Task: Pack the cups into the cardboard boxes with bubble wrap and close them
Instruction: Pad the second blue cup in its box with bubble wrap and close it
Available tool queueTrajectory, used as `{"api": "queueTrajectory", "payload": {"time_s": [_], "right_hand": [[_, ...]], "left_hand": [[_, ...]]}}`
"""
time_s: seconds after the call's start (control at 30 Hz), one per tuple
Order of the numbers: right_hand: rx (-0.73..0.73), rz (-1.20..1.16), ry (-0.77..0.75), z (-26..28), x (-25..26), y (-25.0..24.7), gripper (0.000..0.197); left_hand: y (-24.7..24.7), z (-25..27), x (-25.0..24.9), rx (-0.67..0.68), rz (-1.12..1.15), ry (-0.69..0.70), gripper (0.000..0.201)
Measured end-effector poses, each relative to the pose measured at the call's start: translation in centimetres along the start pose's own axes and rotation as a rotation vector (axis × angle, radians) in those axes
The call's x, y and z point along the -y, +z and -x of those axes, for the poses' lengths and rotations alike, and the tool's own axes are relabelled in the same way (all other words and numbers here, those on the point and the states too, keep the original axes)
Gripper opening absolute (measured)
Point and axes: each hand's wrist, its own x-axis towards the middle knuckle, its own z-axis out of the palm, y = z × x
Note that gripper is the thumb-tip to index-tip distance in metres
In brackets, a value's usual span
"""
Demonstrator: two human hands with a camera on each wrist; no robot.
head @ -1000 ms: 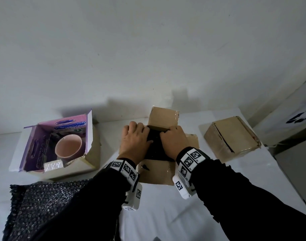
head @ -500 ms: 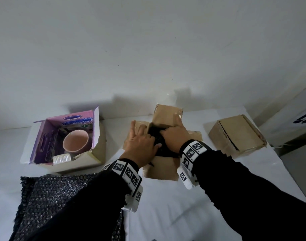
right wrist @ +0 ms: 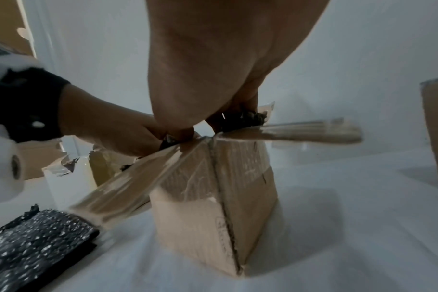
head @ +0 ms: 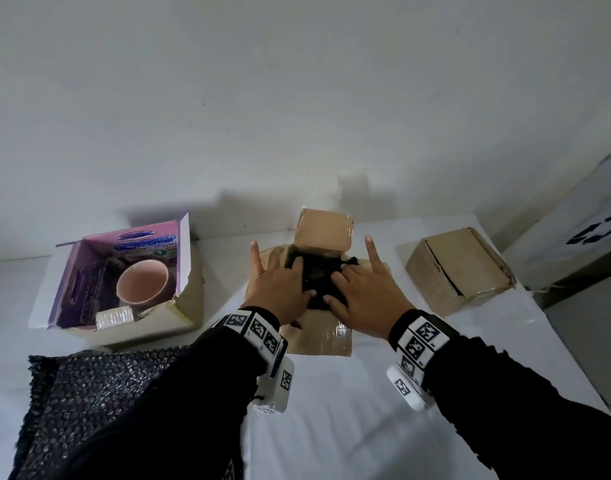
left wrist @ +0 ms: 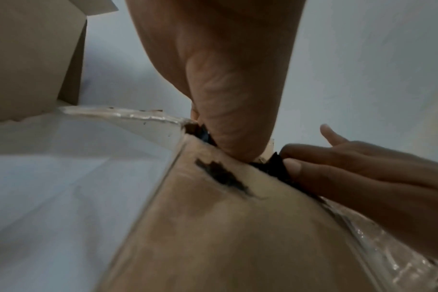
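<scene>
Hands press flat, fingers spread: left hand (head: 278,289) and right hand (head: 361,294) push the wrapped bundle (head: 316,275) into the open box (head: 323,336) at the surface's far edge; next, fold flaps shut.

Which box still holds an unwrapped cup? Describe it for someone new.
On the white table, three boxes stand along the wall. Take the left one, the open box beside the bubble wrap. Only it has a purple printed lining and a bare pink cup inside.
</scene>
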Motion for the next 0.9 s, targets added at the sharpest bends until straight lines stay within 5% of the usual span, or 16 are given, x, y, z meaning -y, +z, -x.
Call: {"api": "queueTrajectory", "payload": {"time_s": [0.17, 0.4, 0.77, 0.9], "right_hand": [[0.000, -0.114, -0.089, -0.6, 0.8, 1.0, 0.030], [-0.083, -0.025, 0.014, 1.2, 2.5, 1.3, 0.027], [-0.068, -0.023, -0.003, 1.7, 0.2, 0.8, 0.039], [0.032, -0.052, 0.051, 0.9, 0.6, 0.6, 0.067]], "left_hand": [[-0.3, 0.5, -0.1, -0.004, 0.075, 0.015, 0.043], [-0.4, 1.3, -0.5, 0.040, 0.016, -0.019, 0.044], [0.0, 1.4, -0.4, 0.028, 0.024, -0.030, 0.040], [0.4, 1.3, -0.4, 0.030, 0.036, -0.025, 0.037]]}}
